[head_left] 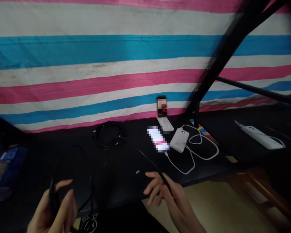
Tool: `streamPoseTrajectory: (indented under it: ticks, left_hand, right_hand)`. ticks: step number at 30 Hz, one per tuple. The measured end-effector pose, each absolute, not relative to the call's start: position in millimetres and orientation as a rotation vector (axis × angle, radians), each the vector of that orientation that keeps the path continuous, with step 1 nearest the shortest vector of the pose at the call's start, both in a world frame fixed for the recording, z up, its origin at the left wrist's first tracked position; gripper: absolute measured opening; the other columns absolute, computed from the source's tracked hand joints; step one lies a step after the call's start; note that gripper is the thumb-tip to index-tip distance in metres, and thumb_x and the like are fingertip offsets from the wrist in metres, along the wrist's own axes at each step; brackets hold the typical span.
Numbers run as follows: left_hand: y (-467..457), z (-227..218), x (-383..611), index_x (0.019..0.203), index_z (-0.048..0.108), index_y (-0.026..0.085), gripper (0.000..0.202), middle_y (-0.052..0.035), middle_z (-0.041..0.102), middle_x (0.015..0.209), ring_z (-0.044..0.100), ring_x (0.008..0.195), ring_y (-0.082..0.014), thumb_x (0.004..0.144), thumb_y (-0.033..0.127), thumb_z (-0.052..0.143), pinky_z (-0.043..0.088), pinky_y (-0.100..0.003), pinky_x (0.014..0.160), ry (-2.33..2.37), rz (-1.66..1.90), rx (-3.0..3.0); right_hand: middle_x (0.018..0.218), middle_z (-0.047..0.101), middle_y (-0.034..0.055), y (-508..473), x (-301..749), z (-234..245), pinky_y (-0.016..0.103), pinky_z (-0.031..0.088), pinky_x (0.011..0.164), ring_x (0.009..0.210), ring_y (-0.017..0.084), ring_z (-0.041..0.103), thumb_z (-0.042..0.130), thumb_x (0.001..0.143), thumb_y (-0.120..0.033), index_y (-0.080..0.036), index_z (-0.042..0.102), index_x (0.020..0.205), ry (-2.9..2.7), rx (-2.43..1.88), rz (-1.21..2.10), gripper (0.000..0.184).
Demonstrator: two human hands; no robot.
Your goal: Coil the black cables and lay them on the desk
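Note:
In the lower left, my left hand (57, 210) is closed round black cable (51, 194), with loose loops rising above and beside it. My right hand (171, 197) is at bottom centre. A length of black cable crosses it between the thumb and forefinger, and its thin end reaches up and left over the table. The other fingers are loosely curled. A small pale connector (137, 172) shows just left of the right fingertips. Farther back, a coil of black cable (97, 137) lies on the black table (126, 181).
A lit phone (157, 139) and a white power bank (179, 139) with white cable (210, 158) lie right of centre. A small screen (162, 106) stands behind them. A blue package (8, 171) is far left, another white device (262, 137) far right. Striped sheeting (111, 48) hangs behind.

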State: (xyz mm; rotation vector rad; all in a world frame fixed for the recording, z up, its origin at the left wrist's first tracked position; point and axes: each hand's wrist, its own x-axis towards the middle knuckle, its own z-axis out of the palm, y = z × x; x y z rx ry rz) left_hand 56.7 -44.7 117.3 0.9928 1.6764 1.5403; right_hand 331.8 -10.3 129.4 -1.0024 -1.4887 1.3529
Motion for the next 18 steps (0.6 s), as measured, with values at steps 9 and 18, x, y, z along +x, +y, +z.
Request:
streamPoseTrajectory:
  ticks: [9,18]
  left_hand:
    - [-31,106,27,0.108,0.06,0.026,0.031,0.0014,0.06,0.067,0.061,0.076,-0.0184,0.081,0.04,0.055,0.049,-0.035,0.078,1.967,1.626,1.222]
    - [-32,101,17,0.126,0.042,0.033,0.058,-0.0034,0.047,0.135,0.046,0.121,-0.0306,0.073,0.045,0.061,0.032,-0.057,0.105,1.906,1.583,1.094]
  right_hand:
    - [0.077,0.065,-0.0005,-7,336,120,0.019,0.047,0.054,0.059,0.009,0.061,0.045,0.092,-0.023,-0.027,0.06,0.11,-1.558,-1.099,1.03,0.024]
    - [0.057,0.064,-0.0025,-14,326,118,0.017,0.046,0.044,0.04,0.007,0.055,0.06,0.082,-0.025,-0.021,0.067,0.09,-1.526,-1.242,0.922,0.011]
